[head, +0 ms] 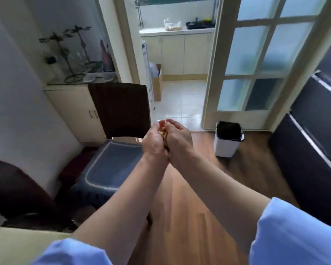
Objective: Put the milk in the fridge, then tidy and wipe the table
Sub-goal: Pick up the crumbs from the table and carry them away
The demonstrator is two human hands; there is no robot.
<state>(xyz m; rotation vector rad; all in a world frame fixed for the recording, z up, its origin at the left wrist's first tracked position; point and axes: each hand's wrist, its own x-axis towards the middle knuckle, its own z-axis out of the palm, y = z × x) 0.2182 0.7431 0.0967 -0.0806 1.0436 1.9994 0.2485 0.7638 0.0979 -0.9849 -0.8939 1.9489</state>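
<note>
My left hand (154,139) and my right hand (178,138) are pressed together and cupped in front of me, above the wooden floor. Between them lie small tan scraps (163,131), probably shells or crumbs; most of the pile is hidden by my fingers. A white bin with a black liner (227,138) stands open on the floor, to the right of my hands and a little beyond them. The table's pale corner (17,243) shows at the bottom left. The dark fridge (311,150) fills the right edge. No milk is in view.
A chair with a blue cushion (111,165) and dark backrest stands left of my hands. A cream cabinet (75,111) with ornaments is behind it. A glass-paned door (256,64) stands open onto a tiled kitchen with a cardboard box (157,87).
</note>
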